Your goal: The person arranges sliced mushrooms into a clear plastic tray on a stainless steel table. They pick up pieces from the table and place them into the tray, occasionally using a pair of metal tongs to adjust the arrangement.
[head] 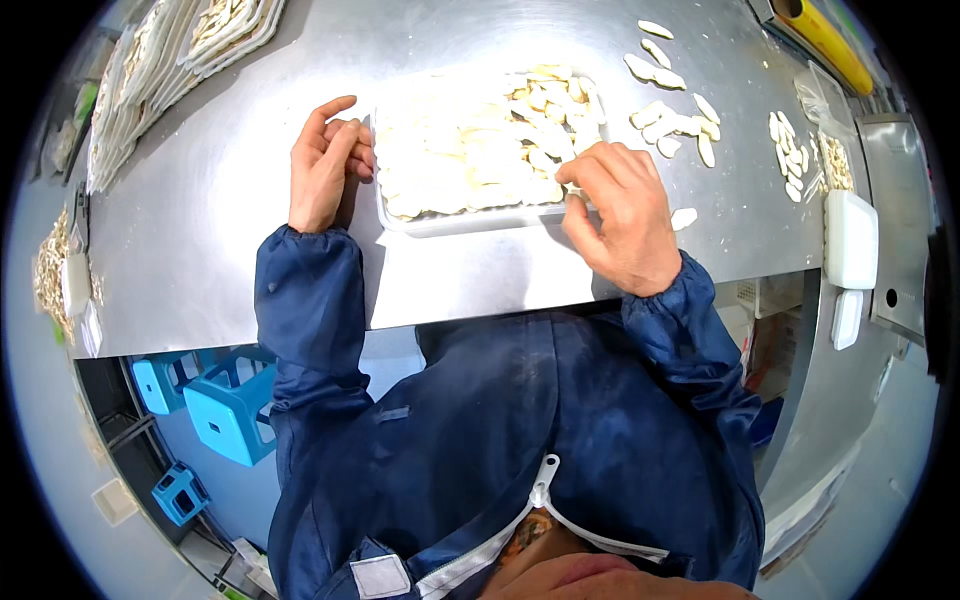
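A clear plastic tray (465, 223) lies on the steel table, filled with pale dried slices (480, 142) set in overlapping rows. Glare washes out much of its left and middle. My left hand (326, 161) is beside the tray's left end, fingers loosely bent and apart, with nothing in them. At the tray's front right corner is my right hand (619, 214). Its fingertips are over the slices and its thumb is by the front rim; whether a slice is between them is hidden. Loose slices (675, 124) lie on the table to the right of the tray.
Stacked filled trays (150, 82) stand at the back left of the steel table (480, 277). To the right are more slices (789, 154), a white lidded box (851, 240) and a metal appliance (896, 217). Blue plastic stools (225, 412) stand below on the left.
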Tool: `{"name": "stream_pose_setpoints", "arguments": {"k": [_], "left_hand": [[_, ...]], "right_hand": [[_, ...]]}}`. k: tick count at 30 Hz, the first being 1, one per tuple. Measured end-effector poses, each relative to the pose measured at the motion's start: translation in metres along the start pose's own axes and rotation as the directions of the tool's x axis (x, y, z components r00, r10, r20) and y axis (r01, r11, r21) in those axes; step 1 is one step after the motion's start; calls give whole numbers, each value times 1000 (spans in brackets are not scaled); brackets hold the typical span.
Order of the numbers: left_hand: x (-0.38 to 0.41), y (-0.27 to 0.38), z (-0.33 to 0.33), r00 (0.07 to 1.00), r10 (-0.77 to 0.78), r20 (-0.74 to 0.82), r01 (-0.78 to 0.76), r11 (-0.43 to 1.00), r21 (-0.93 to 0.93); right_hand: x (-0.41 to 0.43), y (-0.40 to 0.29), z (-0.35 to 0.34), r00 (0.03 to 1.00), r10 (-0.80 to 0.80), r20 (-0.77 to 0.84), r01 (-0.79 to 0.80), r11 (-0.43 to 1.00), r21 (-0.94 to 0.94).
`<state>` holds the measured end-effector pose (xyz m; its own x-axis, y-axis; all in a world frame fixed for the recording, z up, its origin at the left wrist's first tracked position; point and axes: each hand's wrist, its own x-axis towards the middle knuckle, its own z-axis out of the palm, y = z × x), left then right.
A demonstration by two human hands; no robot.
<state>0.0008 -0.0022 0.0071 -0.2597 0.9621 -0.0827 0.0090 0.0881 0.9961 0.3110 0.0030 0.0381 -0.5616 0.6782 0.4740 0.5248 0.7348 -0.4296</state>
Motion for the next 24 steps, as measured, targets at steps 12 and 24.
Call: {"name": "stream_pose_setpoints", "arguments": {"k": [12,24], "left_hand": [[1,-8,-11,998,45,-35,-45,999,2],[4,-6,-9,999,31,11,-30,999,-25]], "right_hand": [[-30,75,-55,934,296,-200,-334,923,-191],[-31,99,-41,925,379,-24,-373,892,-255]]}}
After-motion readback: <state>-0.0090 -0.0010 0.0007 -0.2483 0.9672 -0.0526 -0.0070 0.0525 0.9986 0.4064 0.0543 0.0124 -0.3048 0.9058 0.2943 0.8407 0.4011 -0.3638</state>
